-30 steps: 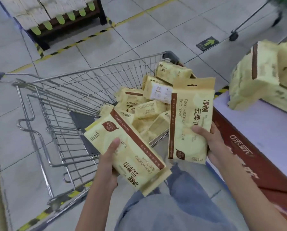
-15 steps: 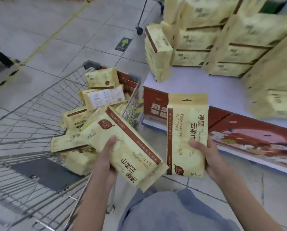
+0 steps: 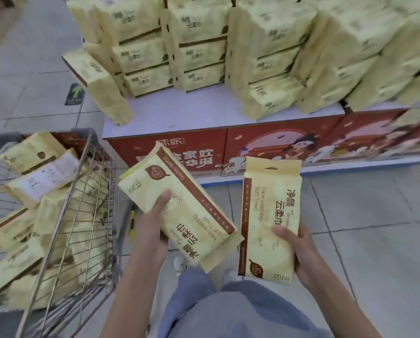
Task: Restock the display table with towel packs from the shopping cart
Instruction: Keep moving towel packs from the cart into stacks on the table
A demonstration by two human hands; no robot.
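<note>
Gripped a towel pack in each hand: the left pack (image 3: pixel 179 208) clasped by the left hand (image 3: pixel 153 230) with thumb across the printed face and fingers curled behind, slanted with its top toward the display table (image 3: pixel 192 113); the right pack (image 3: pixel 268 215) held upright by the right hand (image 3: pixel 299 254), pinched at its lower half between thumb in front and fingers behind. Carried both in the air just short of the table's red front, above the floor and beside the shopping cart (image 3: pixel 92 181), not yet over the white top. Saw heaped packs (image 3: pixel 40 176) lying in the cart and tall stacks (image 3: pixel 265 45) filling the back of the table, with a bare strip along the near edge. Judged the low grip on the right pack the weaker one: slick wrapping, held near the bottom, likely to tip forward or slide out on the reach. Judged the stacks a second hazard: piled high, looking tilted at the right end though perhaps only through the wide lens, apt to topple if nudged by an incoming pack or a knuckle. Noted one loose pack (image 3: pixel 99 89) standing tilted at the table's left corner, easily knocked to the floor by a careless sweep. Reckoned also with the narrow free strip: a pack set too near the edge, prone to drop. Feared a hip bumping the cart.
</note>
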